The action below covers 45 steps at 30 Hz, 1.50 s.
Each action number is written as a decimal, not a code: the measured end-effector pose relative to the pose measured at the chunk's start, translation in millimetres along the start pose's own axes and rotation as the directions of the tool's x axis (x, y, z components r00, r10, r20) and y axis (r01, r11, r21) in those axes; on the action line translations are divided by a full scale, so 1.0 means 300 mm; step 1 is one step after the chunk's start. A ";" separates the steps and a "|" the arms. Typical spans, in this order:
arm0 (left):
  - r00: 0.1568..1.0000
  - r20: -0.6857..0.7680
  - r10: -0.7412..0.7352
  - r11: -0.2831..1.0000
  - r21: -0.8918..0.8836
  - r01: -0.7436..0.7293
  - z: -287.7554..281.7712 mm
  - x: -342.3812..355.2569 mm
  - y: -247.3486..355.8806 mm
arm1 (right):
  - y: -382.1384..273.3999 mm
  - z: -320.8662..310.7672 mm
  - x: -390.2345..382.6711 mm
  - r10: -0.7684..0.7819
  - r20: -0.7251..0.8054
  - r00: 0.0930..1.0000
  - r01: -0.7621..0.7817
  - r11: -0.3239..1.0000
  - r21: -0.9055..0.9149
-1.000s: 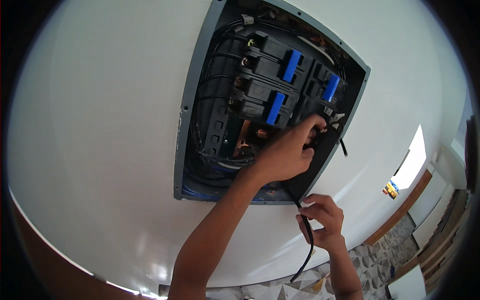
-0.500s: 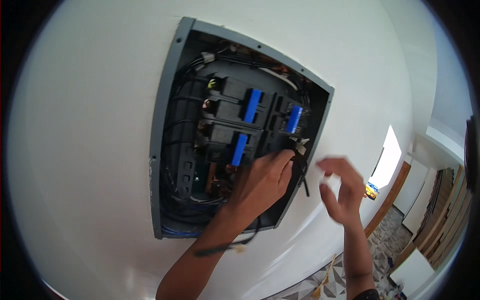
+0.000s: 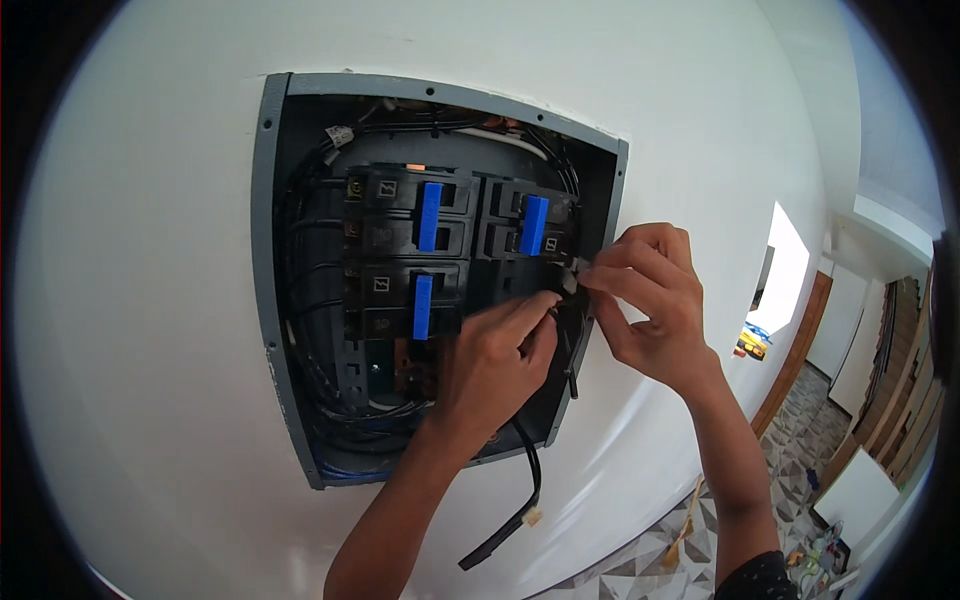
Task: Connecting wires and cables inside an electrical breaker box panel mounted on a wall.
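An electrical panel box point(image 3: 262, 230) with a grey metal frame is set in the white wall, its inside exposed. Black circuit breakers point(image 3: 385, 235) with blue handle clips point(image 3: 431, 215) fill its middle. My left hand point(image 3: 495, 360) reaches in below the right-hand breaker, thumb and forefinger pinched on a black wire point(image 3: 573, 350) whose cut end points down. From the right, my right hand point(image 3: 655, 300) pinches at a small whitish tag point(image 3: 569, 281) on that wire, just above the left fingertips. The fingers partly hide the tag and wire.
Another black cable point(image 3: 535, 460) with a cream tag point(image 3: 532, 517) hangs out over the box's lower edge. Bundled black wires point(image 3: 300, 350) line the left side inside. At right are a bright opening with a yellow-and-blue object point(image 3: 752, 342), a patterned tile floor point(image 3: 640, 570) and wooden slats point(image 3: 890, 400).
My right hand has moved left to the tag, its fingers closing in a pinch. My left hand stays at the wire. The view has shifted, so the box sits further left; the hanging cable has swung.
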<state>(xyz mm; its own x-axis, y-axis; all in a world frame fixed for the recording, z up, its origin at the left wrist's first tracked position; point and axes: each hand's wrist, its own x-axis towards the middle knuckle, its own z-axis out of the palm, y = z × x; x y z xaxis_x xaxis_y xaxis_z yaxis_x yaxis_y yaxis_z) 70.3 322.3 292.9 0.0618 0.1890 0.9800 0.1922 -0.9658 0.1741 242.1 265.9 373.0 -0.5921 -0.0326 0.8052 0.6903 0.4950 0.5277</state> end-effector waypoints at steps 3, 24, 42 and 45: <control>1.000 -0.013 -0.008 1.000 -0.025 0.008 -0.003 -0.002 0.005 | 0.006 -0.008 -0.036 0.017 0.006 1.000 -0.017 1.000 0.020; 0.999 0.017 -0.041 0.999 -0.023 0.042 -0.004 -0.005 0.003 | 0.014 -0.002 -0.021 -0.033 -0.060 0.998 0.037 0.998 0.059; 0.998 -0.054 0.020 1.000 0.018 -0.019 0.007 -0.003 -0.005 | 0.033 0.009 -0.009 -0.096 0.137 0.986 0.109 0.990 -0.088; 0.999 -0.042 0.009 0.999 0.041 -0.007 0.001 -0.005 0.000 | 0.033 0.013 -0.017 -0.111 0.109 0.988 0.120 0.989 -0.083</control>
<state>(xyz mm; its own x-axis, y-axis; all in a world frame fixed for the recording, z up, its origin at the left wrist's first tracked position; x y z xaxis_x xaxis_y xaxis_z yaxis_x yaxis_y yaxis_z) 70.5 322.0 291.5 0.0225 0.1725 0.9847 0.2321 -0.9590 0.1627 250.4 274.3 373.0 -0.7070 0.0079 0.7072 0.6463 0.4134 0.6414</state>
